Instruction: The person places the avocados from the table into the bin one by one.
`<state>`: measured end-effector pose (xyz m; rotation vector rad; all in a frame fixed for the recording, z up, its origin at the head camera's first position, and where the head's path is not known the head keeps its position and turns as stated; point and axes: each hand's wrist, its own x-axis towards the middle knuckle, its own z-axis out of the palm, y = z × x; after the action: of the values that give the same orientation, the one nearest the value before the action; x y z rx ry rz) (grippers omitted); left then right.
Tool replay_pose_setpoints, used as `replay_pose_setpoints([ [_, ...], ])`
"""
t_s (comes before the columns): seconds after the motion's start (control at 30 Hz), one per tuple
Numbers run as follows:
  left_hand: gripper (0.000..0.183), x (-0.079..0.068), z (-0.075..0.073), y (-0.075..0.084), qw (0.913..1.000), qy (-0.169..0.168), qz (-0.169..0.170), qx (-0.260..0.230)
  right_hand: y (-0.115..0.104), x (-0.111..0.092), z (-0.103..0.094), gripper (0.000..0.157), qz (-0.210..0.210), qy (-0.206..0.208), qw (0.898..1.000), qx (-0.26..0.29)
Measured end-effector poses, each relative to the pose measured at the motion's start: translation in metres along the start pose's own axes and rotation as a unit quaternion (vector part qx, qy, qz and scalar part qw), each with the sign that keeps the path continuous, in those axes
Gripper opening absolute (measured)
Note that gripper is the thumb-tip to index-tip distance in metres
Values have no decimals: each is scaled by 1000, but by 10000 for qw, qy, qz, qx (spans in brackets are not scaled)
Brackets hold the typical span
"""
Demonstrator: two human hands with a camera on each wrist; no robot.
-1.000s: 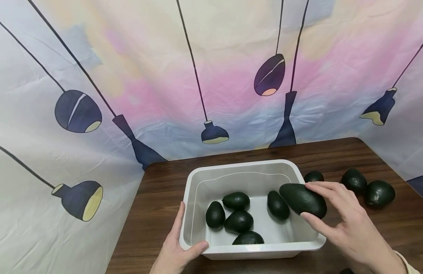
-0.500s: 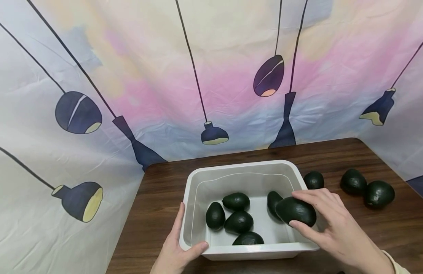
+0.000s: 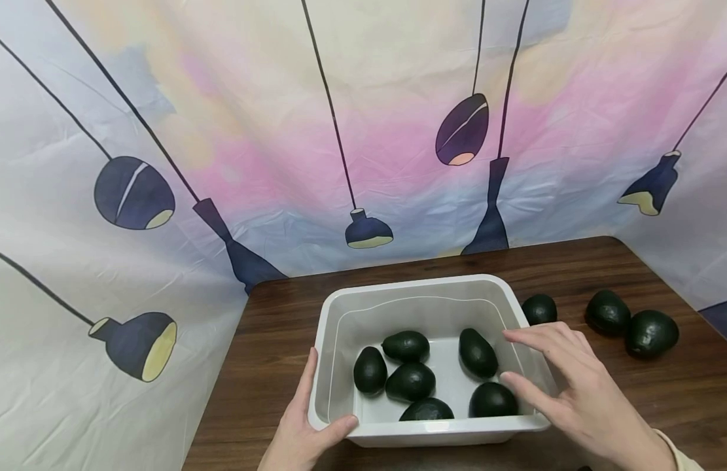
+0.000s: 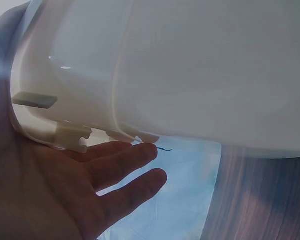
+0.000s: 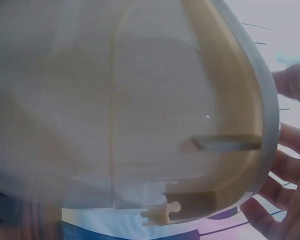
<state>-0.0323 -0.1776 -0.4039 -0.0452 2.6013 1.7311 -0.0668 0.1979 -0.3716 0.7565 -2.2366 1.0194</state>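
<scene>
Six avocados (image 3: 410, 382) in white bin (image 3: 419, 428), left fingers (image 3: 305, 386) spread against it, right fingers (image 3: 534, 338) parted

Indoor tabletop setup, room type unclear, lamp-patterned cloth backdrop (image 3: 398, 150), 1 wood-grain table (image 3: 269, 353)

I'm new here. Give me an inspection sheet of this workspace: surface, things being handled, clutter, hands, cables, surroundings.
Surface: dark wood-grain table.
Things: six avocados inside a pale bin; three more avocados on the table to its right.
Clutter: dark sliver at the bottom edge, unidentifiable.
Hands: left hand at the bin's near-left corner; right hand by its right rim, fingers spread, holding nothing.
Cables: nothing seen.
Surroundings: cloth backdrop with printed lamps.
</scene>
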Motion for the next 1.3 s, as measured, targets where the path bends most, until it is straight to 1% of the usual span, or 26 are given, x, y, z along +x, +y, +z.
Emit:
replay_pose_setpoints([
  [0.13, 108, 1, 1, 0, 9999, 15, -14, 118, 1, 3, -2, 43, -261, 445, 9985, 207],
  [0.23, 108, 2, 2, 1, 9997, 37, -4, 248, 3, 3, -5, 40, -312, 650, 9971, 237],
  [0.33, 108, 3, 3, 1, 9995, 44, 14, 322, 8, 2, -12, 37, -161, 801, 9966, 78],
  [0.47, 108, 4, 3, 3, 9993, 26, -25, 366, 23, -1, -25, 36, 192, 1083, 9933, -356],
  [0.6, 107, 4, 4, 5, 9988, 11, -125, 475, 41, -4, -39, 37, 685, 1431, 9841, -804],
  [0.7, 107, 4, 3, 4, 9991, 13, -57, 422, 55, -7, -48, 38, 1194, 1567, 9745, -1076],
  [0.83, 107, 5, 4, 1, 9995, 3, 29, 303, 74, -13, -59, 37, 1930, 1467, 9595, -1437],
  [0.93, 108, 5, 3, 1, 9996, 37, -20, 293, 93, -17, -64, 41, 2390, 1282, 9473, -1706],
  [1.03, 109, 3, 1, 1, 9997, 97, -32, 235, 116, -20, -66, 51, 2889, 989, 9337, -1868],
  [1.13, 109, 1, 0, 2, 9997, 98, 39, 208, 139, -28, -69, 61, 3422, 673, 9157, -1996],
  [1.23, 108, 0, 0, 3, 9997, 25, 113, 196, 158, -40, -72, 69, 3830, 456, 8981, -2111],
  [1.3, 108, 1, 0, 3, 9997, -29, 130, 197, 167, -49, -73, 73, 4028, 362, 8879, -2194],
])
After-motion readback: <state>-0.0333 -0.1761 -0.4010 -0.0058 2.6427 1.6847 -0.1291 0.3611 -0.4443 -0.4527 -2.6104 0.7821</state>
